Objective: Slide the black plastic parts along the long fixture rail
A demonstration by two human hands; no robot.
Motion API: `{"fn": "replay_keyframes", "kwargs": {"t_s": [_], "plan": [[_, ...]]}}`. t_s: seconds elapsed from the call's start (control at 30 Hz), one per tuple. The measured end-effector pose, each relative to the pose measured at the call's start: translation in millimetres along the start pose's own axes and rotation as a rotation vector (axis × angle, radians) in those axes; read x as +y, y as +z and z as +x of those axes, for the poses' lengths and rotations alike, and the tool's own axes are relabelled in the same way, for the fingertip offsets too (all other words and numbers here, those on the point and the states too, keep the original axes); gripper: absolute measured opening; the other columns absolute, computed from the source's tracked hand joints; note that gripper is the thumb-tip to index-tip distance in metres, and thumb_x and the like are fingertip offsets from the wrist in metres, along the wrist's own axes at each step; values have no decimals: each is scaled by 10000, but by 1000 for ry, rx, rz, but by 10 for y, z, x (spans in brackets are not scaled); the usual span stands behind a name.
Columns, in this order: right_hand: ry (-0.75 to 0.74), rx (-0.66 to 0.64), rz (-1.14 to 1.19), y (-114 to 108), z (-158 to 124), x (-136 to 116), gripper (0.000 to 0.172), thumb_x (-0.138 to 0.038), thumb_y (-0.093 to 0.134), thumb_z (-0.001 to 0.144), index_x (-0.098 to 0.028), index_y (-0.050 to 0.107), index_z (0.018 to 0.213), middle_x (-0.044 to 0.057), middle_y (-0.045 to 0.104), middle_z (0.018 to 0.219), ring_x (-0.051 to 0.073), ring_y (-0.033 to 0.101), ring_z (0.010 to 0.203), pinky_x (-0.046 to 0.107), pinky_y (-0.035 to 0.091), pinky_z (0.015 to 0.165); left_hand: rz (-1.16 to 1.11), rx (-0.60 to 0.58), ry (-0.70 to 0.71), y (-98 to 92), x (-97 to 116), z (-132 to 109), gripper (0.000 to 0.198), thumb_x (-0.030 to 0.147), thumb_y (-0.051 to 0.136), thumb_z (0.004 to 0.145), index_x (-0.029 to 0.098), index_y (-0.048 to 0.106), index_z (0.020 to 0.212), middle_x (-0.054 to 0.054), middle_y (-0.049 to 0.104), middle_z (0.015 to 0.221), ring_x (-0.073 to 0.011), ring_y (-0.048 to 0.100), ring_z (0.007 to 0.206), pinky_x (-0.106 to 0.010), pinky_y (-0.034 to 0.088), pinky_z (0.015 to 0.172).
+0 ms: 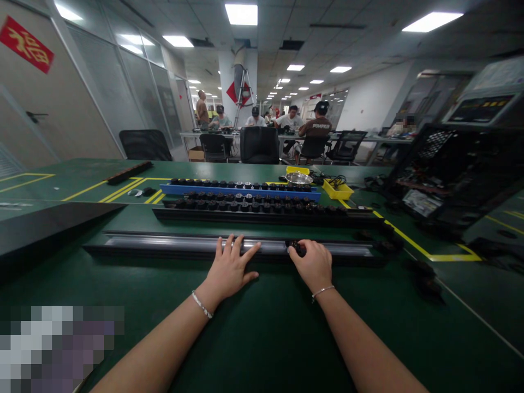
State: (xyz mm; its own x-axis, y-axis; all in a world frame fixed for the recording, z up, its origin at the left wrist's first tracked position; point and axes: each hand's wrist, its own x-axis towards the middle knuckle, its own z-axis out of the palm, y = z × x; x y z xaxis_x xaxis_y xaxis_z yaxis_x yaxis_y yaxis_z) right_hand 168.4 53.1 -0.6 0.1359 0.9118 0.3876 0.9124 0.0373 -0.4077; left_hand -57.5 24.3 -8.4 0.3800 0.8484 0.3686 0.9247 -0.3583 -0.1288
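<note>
A long black channel rail (164, 244) with a shiny grey inside lies across the green table in front of me. My left hand (231, 268) rests on its middle with the fingers spread, holding nothing. Farther right, my right hand (313, 263) is closed around a small dark round part (298, 248) at the rail; the fingers cover much of it. Behind lie a black rail (262, 217) and a blue rail (241, 190), each carrying a row of small black round parts (233, 206).
A yellow bin (338, 190) with black cables and a round metal dish (298, 178) stand at the back right. An open black equipment case (454, 169) stands at the right. Loose black parts (423, 278) lie near the right. Several people sit at a far table (282, 136).
</note>
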Motion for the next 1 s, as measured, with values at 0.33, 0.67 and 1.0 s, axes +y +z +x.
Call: {"fn": "replay_keyframes", "kwargs": {"t_s": [0.33, 0.67, 1.0], "plan": [[22, 63, -23, 6, 16, 79, 245, -412, 513, 740, -190, 599, 792, 52, 622, 829, 209, 516, 860, 344, 307, 825, -9, 22, 3, -51, -87, 47, 518, 330, 502, 837, 421, 349, 1323, -62, 465, 1308, -304, 388, 1220, -552, 232, 1017], [72, 54, -64, -70, 51, 196, 241, -398, 496, 733, -189, 596, 802, 61, 618, 839, 217, 515, 870, 359, 308, 837, -126, 17, -40, -37, -164, 68, 420, 283, 483, 843, 354, 454, 1256, -48, 497, 1280, -262, 408, 1189, -488, 318, 989], [131, 39, -121, -167, 85, 299, 267, -406, 469, 729, -192, 607, 808, 70, 625, 876, 231, 507, 879, 372, 311, 806, -171, -11, -47, -56, -174, 74, 371, 268, 483, 840, 355, 497, 1200, -38, 478, 1294, -262, 383, 1205, -440, 412, 900]]}}
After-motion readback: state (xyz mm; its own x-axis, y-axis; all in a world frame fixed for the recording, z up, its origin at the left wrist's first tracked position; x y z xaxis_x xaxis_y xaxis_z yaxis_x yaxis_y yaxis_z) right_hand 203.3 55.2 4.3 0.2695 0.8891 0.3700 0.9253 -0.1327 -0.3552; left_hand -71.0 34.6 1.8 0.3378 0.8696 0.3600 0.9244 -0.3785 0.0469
